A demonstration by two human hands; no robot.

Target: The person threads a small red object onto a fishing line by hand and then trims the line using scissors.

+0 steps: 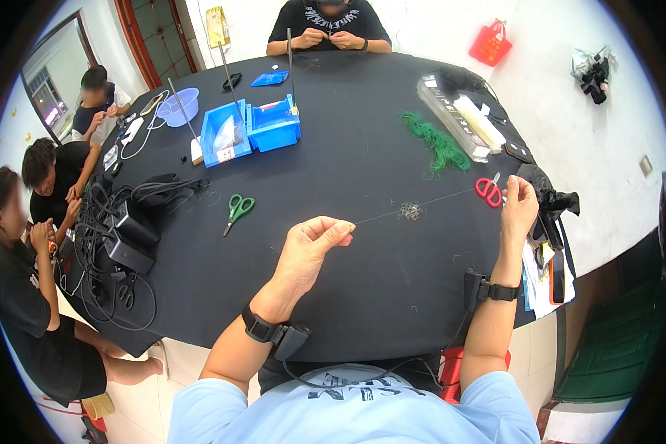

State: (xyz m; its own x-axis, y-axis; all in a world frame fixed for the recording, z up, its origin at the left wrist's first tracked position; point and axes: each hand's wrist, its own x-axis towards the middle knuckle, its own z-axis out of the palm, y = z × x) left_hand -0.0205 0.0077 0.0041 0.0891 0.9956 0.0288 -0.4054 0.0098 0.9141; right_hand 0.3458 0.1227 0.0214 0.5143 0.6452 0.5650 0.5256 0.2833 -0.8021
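Observation:
A thin, dark line (451, 196) runs nearly taut between my two hands above the black-covered table. My left hand (314, 243) pinches one end between thumb and forefinger, left of the middle. Higher and farther right, my right hand (520, 201) has its fingertips closed on the other end, close to the red-handled scissors (488, 191). Beneath the line lies a small heap of thin, curled grey bits (411, 211), too fine to name for sure. Green-handled scissors (238, 212) rest to the left of my left hand.
A tangle of green thread (438, 144) lies beside a long clear box (455, 122) at right. Blue bins (274, 127) with upright rods and a purple bowl (177, 107) stand at far left. Black cables and adapters (129, 248) crowd the left edge. Several people sit around the table.

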